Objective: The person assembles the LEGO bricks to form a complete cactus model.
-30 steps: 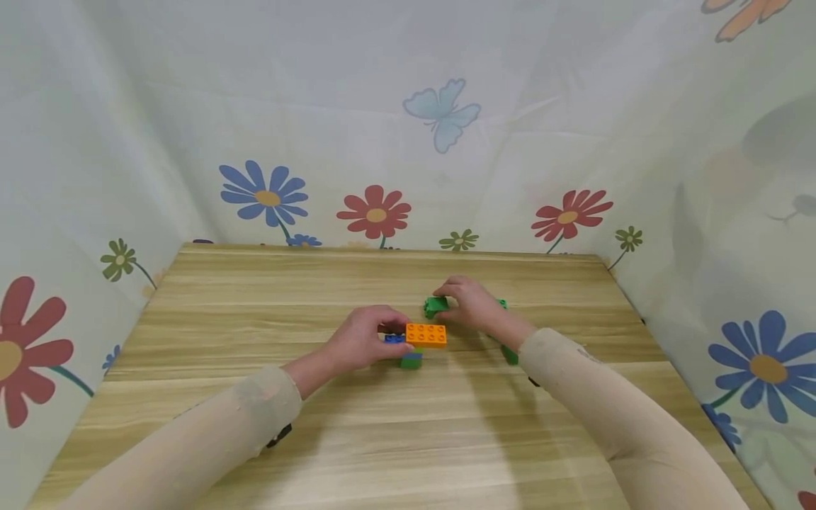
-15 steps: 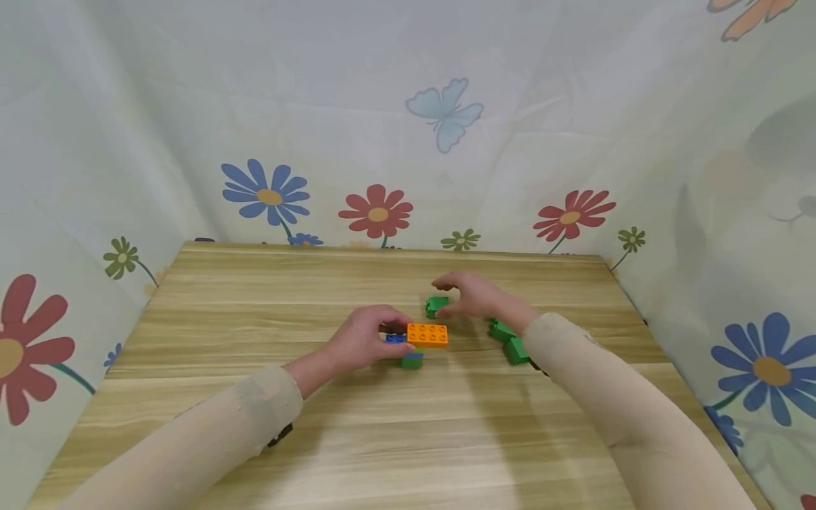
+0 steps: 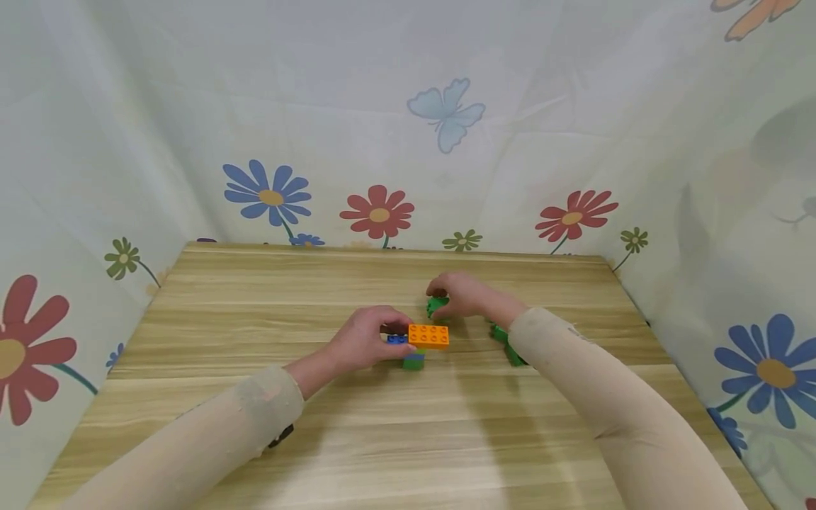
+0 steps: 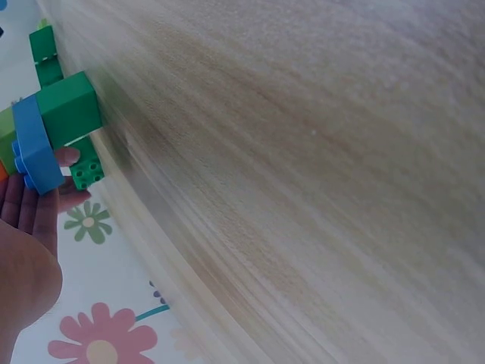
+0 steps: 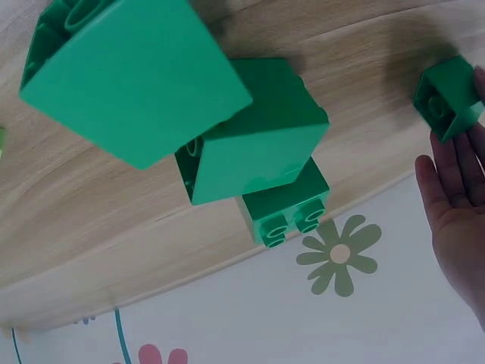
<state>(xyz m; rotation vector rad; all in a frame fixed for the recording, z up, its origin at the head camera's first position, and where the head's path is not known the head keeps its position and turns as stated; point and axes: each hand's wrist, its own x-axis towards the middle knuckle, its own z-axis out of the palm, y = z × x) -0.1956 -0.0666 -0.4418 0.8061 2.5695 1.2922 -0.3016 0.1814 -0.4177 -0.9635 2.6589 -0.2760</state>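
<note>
My left hand (image 3: pixel 365 338) holds a small stack of toy building bricks near the table's middle. An orange brick (image 3: pixel 428 336) tops the stack and juts out to the right. Beneath it the left wrist view shows a light green brick (image 4: pixel 7 140), a blue brick (image 4: pixel 35 144) and a dark green brick (image 4: pixel 70 108) at the bottom. Just beyond the stack, my right hand (image 3: pixel 468 295) pinches a green brick (image 3: pixel 436 307), thumb on its near side and fingers on the far side. Its hollow underside (image 5: pixel 436 108) faces sideways in the right wrist view.
More green bricks (image 3: pixel 513 355) lie beside my right forearm, partly hidden by the sleeve. Close up in the right wrist view, they are a big green brick (image 5: pixel 136 83) and others behind it. A flower-printed cloth (image 3: pixel 306 127) surrounds the wooden table (image 3: pixel 274 439).
My right fingers opened off the green brick half a second ago and have now closed on it again. The left hand and its stack have stayed in place.
</note>
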